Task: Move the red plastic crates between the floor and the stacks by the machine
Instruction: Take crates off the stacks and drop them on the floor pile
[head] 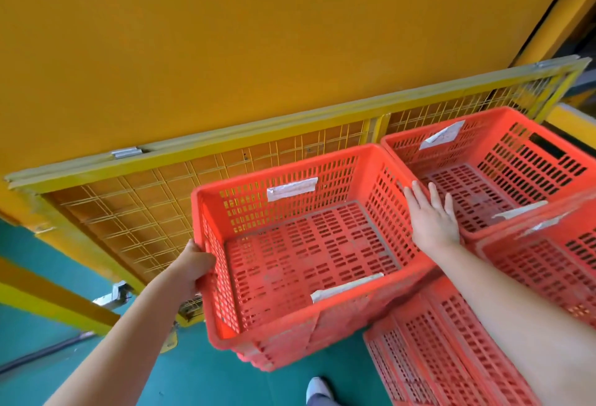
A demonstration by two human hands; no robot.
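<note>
**A:** Where is the crate being handled?

**B:** The near crate (322, 318) is mid-frame, red, open side up, in front of the yellow mesh guard (129, 205). Rims of more red crates show just under its front corner. I cannot tell whether it rests on them or hangs just above.

**A:** And the hands?

**B:** The left hand (195, 268) grips its left rim, fingers curled round the edge. The right hand (432, 215) lies flat, fingers straight and spread, on the rim where that crate meets the right crate (516, 154).

**A:** Any writing?

**B:** Only white paper. One label (292, 188) is stuck to the near crate's far wall and a second label (346, 286) to its near wall. The right crate has a third label (443, 135) on its far wall. The print on all of them is too blurred to read.

**A:** What else?

**B:** The right crate sits on an under crate (532, 264), and a low crate (451, 351) stands beside the near one. Below is the green floor (193, 373), with a shoe (317, 389) at the bottom edge.
</note>
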